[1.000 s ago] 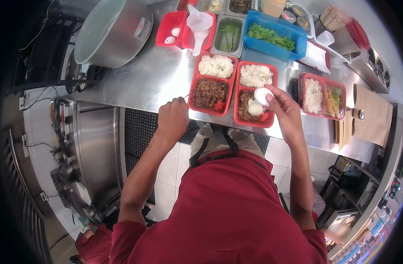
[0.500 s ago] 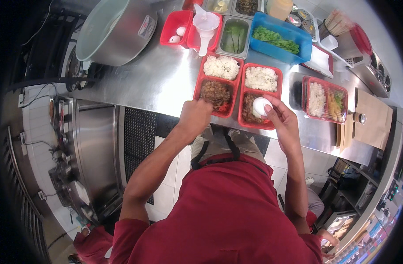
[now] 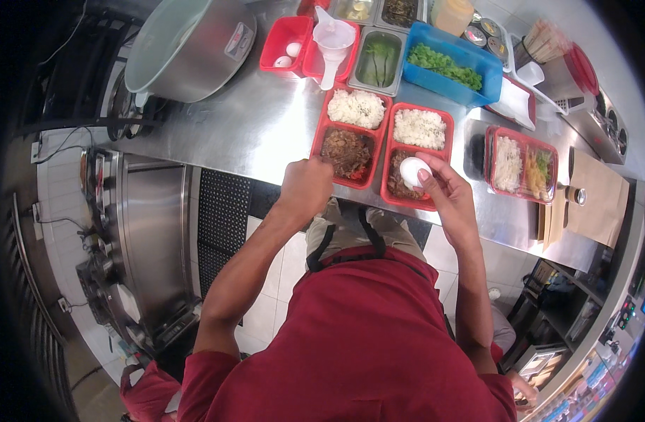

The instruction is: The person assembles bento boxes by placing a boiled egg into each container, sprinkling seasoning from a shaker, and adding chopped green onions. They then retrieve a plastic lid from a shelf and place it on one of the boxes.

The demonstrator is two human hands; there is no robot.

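Right hand [image 3: 445,193] pinches a white egg [image 3: 412,171] over the red meal tray [image 3: 435,116], left hand [image 3: 307,188] fisted at the neighbouring tray [image 3: 321,133]; placing calls for gentle lowering.

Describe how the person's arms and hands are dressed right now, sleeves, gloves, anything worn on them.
Both hands are bare, with no gloves: the left hand and the right hand. I can make out no watch, ring or band. Both forearms are uncovered. Short dark red sleeves end near the elbows, matching the dark red shirt. Dark straps hang at the waist.
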